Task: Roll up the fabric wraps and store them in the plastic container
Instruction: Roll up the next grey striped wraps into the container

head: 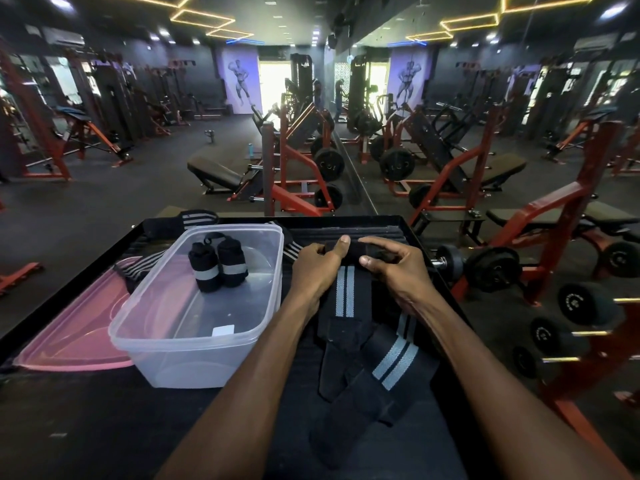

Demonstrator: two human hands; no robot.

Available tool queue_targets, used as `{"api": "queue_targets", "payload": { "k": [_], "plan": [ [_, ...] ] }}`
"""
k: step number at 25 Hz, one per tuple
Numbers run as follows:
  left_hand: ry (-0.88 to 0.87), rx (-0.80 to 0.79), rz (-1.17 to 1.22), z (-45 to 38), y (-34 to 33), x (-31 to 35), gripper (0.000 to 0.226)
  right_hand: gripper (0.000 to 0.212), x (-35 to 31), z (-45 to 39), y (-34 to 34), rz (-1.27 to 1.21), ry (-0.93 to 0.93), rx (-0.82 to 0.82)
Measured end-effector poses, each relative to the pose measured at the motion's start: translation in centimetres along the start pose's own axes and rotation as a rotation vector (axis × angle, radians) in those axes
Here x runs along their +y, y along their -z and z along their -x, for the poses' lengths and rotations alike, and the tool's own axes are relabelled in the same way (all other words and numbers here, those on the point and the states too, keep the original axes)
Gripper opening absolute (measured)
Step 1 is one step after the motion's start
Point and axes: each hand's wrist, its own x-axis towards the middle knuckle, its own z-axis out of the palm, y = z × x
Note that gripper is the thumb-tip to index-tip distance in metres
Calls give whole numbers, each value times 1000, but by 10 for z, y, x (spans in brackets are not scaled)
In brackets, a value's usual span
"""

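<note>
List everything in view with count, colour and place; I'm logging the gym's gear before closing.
Rolled wraps: two, black with grey bands, inside the container.
Plastic container: one, clear, left on the table.
Lid: one, pink, left of the container.
Wrap being rolled: one, black with grey stripes, between the hands.
Loose wraps: at least three more, black and grey, on the table.
Table: one, black.
Dumbbells: several, black, on the rack at right.
Left hand: grips the roll.
Right hand: grips the roll.
</note>
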Motion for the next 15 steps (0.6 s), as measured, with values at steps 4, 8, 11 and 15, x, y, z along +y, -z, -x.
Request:
{"api": "queue_targets", "payload": {
  "k": [4, 8, 11, 15],
  "plan": [
    [-51, 84, 5, -3, 0, -3, 21, 27, -1, 1, -2, -99, -128, -109],
    [-64, 72, 3, -3, -1, -1, 17, 15, 3, 1, -2, -78, -167, -108],
    [-18, 13, -13, -3, 0, 0, 27, 30, 1, 3, -1, -17, -57, -22],
    [-2, 9, -45, -4, 0, -4, 37, 41, 0, 3, -3, -46, -72, -69]
  ]
}}
